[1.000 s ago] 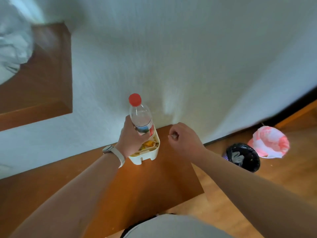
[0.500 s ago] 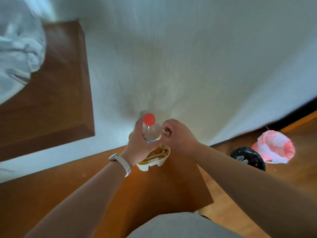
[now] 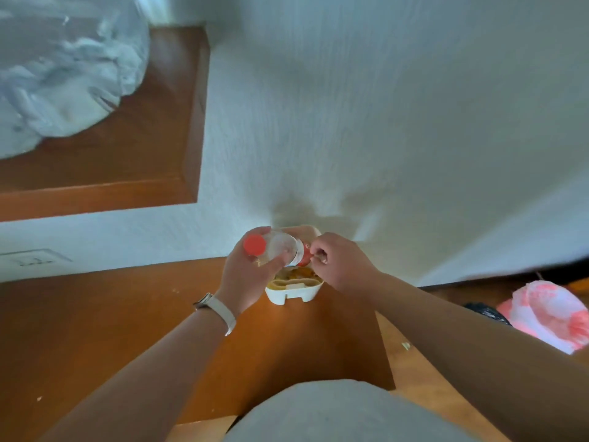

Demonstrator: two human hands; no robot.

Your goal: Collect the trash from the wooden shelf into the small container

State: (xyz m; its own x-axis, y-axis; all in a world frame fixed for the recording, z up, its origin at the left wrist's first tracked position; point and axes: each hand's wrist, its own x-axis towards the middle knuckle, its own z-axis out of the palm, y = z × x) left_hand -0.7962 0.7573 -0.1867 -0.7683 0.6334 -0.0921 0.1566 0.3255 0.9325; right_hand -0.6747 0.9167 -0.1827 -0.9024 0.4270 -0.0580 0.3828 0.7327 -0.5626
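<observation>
A clear plastic bottle (image 3: pixel 282 248) with a red cap is tilted over the white foam container (image 3: pixel 294 293), its cap pointing toward me. My left hand (image 3: pixel 247 275) grips the bottle from the left. My right hand (image 3: pixel 342 261) is closed in a pinch at the bottle's labelled lower end; what it pinches is too small to tell. The container stands open on the wooden shelf (image 3: pixel 127 317) against the wall, with yellowish food scraps inside. Its lid is mostly hidden behind the bottle.
A higher wooden ledge (image 3: pixel 149 161) at the upper left carries a white plastic bag (image 3: pixel 60 74). On the floor to the right lie a pink-and-white bag (image 3: pixel 553 314) and a black bag (image 3: pixel 486 311). A wall socket (image 3: pixel 32 260) sits at the left.
The bottle has tipped from upright to lying over the container. My right hand moved left onto its lower end. The view shifted down and closer.
</observation>
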